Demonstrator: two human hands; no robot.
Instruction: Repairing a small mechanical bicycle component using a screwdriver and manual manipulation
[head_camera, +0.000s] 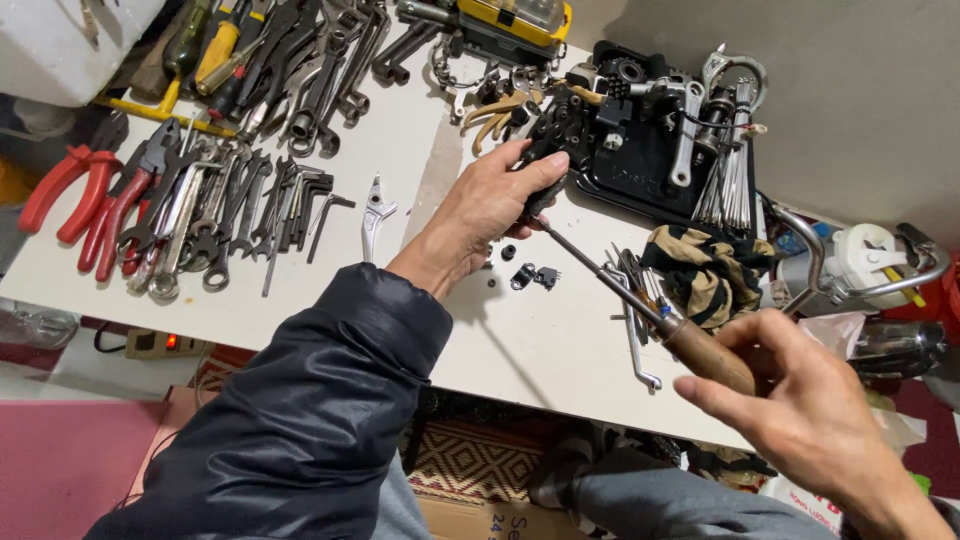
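left hand (490, 205) — arm outstretched, fingers curled, seemingly gripping | right hand (800, 400) — palm-down, fingers closed in grasp

Wrenches (250, 200) lie left on the table (420, 150), tray (640, 170) right, clamps (532, 276) between.

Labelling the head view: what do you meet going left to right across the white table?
Red-handled pliers → row of wrenches → silver lever → left hand on a black part → striped cloth → right hand holding the wooden-handled screwdriver.
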